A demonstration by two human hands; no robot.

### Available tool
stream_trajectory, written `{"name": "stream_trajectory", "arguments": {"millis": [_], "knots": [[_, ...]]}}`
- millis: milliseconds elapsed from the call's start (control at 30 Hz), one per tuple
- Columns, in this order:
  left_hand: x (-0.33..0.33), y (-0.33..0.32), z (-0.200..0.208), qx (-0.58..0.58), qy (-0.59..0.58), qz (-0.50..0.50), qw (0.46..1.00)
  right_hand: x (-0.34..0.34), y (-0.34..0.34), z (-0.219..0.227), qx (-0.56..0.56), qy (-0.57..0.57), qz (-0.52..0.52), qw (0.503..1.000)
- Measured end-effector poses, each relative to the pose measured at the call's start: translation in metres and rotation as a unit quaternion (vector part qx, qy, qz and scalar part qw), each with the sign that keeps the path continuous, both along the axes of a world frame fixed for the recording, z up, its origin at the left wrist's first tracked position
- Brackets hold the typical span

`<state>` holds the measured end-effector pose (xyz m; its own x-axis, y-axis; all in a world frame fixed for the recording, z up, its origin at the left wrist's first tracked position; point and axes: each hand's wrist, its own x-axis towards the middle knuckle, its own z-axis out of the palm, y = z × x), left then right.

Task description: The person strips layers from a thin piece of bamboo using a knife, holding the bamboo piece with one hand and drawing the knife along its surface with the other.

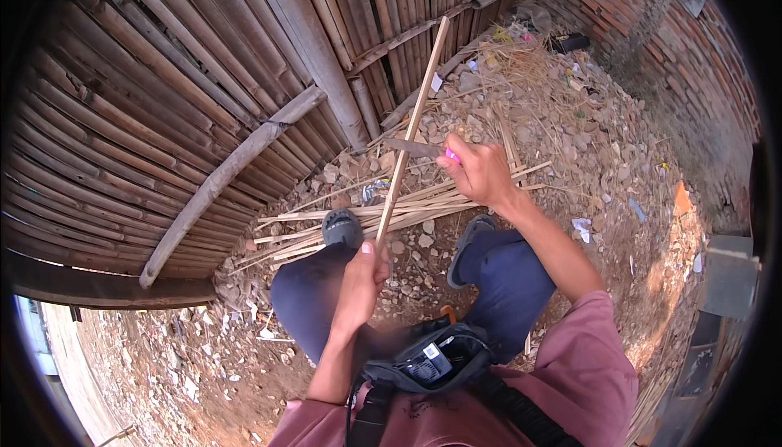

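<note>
Left hand [360,284] closed round pale strip [416,113] at its near end, likely to steady it; right hand [482,174] clenched on knife [421,149] set crosswise, contact unclear

Knife handle [452,155] mostly hidden in right hand [484,173] (pink bit shows); lower end of stick [415,121] covered by left hand [358,288]; shirt [588,349] cut by bottom edge.

The long, straight, pale wooden strip [416,117] looks smooth and matt. The flat, grey-brown metal knife blade [419,149] is dull; the pink handle [452,155] looks plastic. Navy cloth trousers [509,284] appear matt. The stony brown ground [603,178] is rough; at its left edge stands a weathered brown bamboo wall [122,129], at its right a coarse red brick wall [660,31].
</note>
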<state>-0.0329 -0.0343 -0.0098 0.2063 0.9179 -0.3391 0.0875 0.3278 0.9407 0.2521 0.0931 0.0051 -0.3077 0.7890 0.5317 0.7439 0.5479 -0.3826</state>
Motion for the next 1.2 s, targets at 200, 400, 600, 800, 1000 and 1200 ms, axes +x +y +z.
{"name": "stream_trajectory", "arguments": {"millis": [200, 400, 600, 800, 1000, 1200], "knots": [[0.003, 0.002, 0.014, -0.043, -0.036, -0.02, 0.998, -0.028, -0.024, -0.001, -0.002, -0.034, 0.132, 0.991], [0.0, 0.0, 0.014, -0.031, -0.095, -0.022, 0.995, -0.029, -0.02, -0.005, -0.015, 0.008, 0.085, 0.996], [0.0, 0.001, 0.007, -0.003, -0.101, -0.01, 0.995, -0.033, -0.03, -0.001, 0.0, -0.023, 0.129, 0.991], [0.0, -0.001, -0.003, 0.077, 0.019, 0.008, 0.997, -0.032, -0.032, 0.002, 0.057, 0.01, 0.217, 0.975], [0.005, 0.001, 0.011, 0.14, 0.198, -0.001, 0.97, -0.037, -0.018, -0.014, -0.04, -0.018, 0.07, 0.997], [0.008, -0.001, 0.011, 0.149, 0.2, 0.0, 0.968, -0.042, -0.027, -0.016, -0.011, -0.036, 0.107, 0.994]]}}
